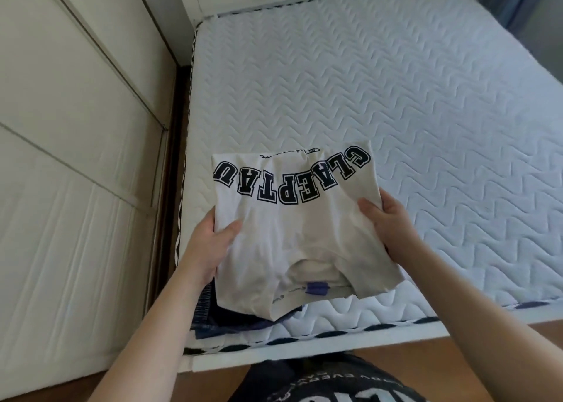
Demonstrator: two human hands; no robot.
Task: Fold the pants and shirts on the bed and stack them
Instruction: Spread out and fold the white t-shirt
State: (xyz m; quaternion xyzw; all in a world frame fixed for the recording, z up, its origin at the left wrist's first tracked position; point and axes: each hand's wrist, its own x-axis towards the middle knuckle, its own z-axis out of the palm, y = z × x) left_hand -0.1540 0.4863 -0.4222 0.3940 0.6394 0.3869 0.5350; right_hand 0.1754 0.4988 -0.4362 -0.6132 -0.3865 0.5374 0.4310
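Cream folded T-shirt (300,234) sits pinched at its side edges between our left hand (210,243) and right hand (388,228), fingers closed on it, long axis running away from us, directly above the dark folded jeans (210,319) at the mattress (396,112) corner.

shirt (292,234) above jeans (210,316), bed's (396,102) near-left corner

bright, even daylight | soft shadows | mild blur | wide-angle bending at edges
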